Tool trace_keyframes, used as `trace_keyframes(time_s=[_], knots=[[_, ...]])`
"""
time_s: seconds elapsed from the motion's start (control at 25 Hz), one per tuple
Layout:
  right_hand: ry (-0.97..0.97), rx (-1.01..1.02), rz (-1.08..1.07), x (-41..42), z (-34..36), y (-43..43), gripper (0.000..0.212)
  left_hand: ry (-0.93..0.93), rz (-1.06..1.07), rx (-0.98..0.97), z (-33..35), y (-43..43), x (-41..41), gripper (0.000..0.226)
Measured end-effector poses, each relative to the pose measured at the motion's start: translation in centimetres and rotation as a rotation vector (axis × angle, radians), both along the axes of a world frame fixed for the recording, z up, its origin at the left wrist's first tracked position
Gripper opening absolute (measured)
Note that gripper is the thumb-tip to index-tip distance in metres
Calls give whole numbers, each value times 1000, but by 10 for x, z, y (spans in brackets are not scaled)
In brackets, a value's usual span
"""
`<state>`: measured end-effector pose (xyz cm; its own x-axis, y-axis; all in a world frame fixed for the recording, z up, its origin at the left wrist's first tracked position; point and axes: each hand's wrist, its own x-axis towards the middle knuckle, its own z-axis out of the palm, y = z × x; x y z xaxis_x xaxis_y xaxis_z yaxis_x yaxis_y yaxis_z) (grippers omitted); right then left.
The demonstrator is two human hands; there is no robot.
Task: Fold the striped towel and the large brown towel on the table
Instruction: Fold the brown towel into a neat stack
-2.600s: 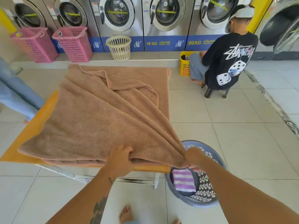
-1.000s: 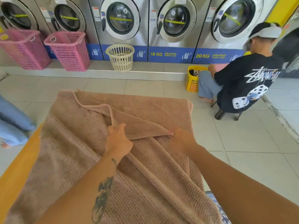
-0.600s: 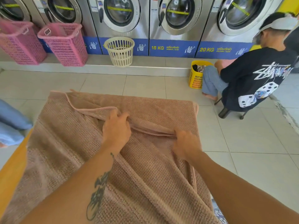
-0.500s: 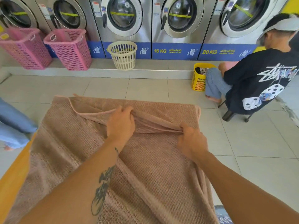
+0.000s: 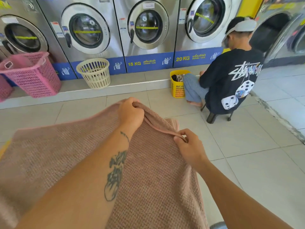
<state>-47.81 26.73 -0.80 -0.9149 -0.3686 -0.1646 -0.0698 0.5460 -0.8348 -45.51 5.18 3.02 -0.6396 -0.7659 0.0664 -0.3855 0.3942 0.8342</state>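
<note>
Both arms outstretched, left hand (image 5: 131, 114) and right hand (image 5: 188, 146) clenched, fingers pinched.

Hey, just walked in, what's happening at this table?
A person in a laundromat is folding a large brown towel spread over a table. The left hand grips the towel's hem at its far end, and the right hand pinches the same hem nearer the right side. The fold is not finished yet. No striped towel shows here. Beyond them, someone in a black shirt sits by a yellow basket before the washing machines.
</note>
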Motion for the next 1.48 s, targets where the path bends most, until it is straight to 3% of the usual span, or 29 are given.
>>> trace_keyframes(time_s=[0.12, 0.28, 0.32, 0.4, 0.48, 0.68, 0.8, 0.96, 1.08, 1.16, 1.28, 1.36, 1.48], knots=[[31, 185, -33, -15, -21, 6, 27, -17, 7, 112, -17, 14, -19, 36], [33, 492, 24, -24, -37, 1, 27, 147, 24, 427, -37, 25, -37, 56], [57, 490, 54, -24, -38, -5, 33, 142, -18, 394, -42, 28, -38, 49], [99, 449, 90, -24, -39, -16, 35, -12, -80, 145, -52, 32, -32, 32], [64, 384, 73, -28, -42, -26, 39, -154, -79, -55, -67, 28, -24, 28], [-307, 61, -177, -52, -40, -28, 29, -491, -282, -173, -92, 17, -25, 39], [-330, -27, -189, -58, -32, -25, 20, -436, -280, -268, -96, 19, -33, 5], [-213, -133, -101, -61, -30, -20, 26, -213, -165, -277, -82, 27, -44, 14], [-90, -220, -255, -70, -31, -16, 31, 7, -122, -355, -67, 34, -63, 10], [-150, -154, -353, -74, -42, -9, 30, -88, -305, -378, -73, 39, -70, 9], [-396, 68, -213, -70, -65, 7, 44, -404, -481, -433, -93, 46, -55, 30], [-452, 155, -137, -62, -71, 16, 60, -351, -414, -529, -99, 52, -43, 34], [-312, 146, -101, -41, -71, 21, 59, -385, -470, -573, -99, 62, -27, 34]])
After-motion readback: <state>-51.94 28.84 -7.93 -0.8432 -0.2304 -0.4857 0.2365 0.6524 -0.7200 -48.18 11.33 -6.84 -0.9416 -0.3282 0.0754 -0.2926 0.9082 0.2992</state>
